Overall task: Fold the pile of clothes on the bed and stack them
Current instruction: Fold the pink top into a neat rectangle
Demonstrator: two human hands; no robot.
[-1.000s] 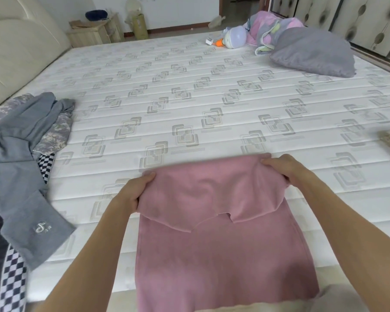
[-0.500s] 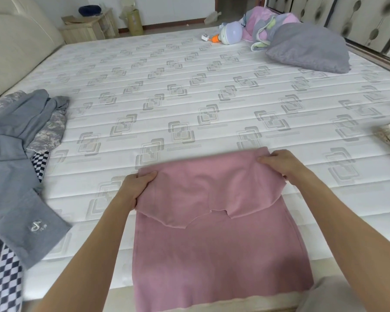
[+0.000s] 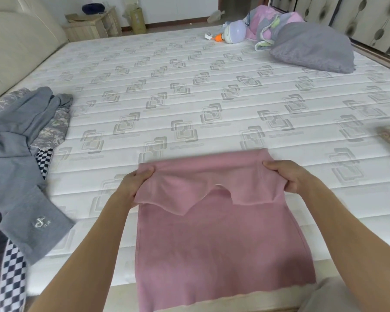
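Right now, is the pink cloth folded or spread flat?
Partly folded. The pink cloth has its far end doubled back toward the person; the left hand and right hand grip that fold's corners.

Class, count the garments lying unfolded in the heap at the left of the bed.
3 show: a grey jersey garment on top, a camouflage-print cloth beneath it, and a black-and-white checked cloth nearest. More may be hidden.

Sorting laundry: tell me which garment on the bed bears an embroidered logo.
The grey garment on the left pile; a white emblem sits near its hem. The pink garment looks plain.
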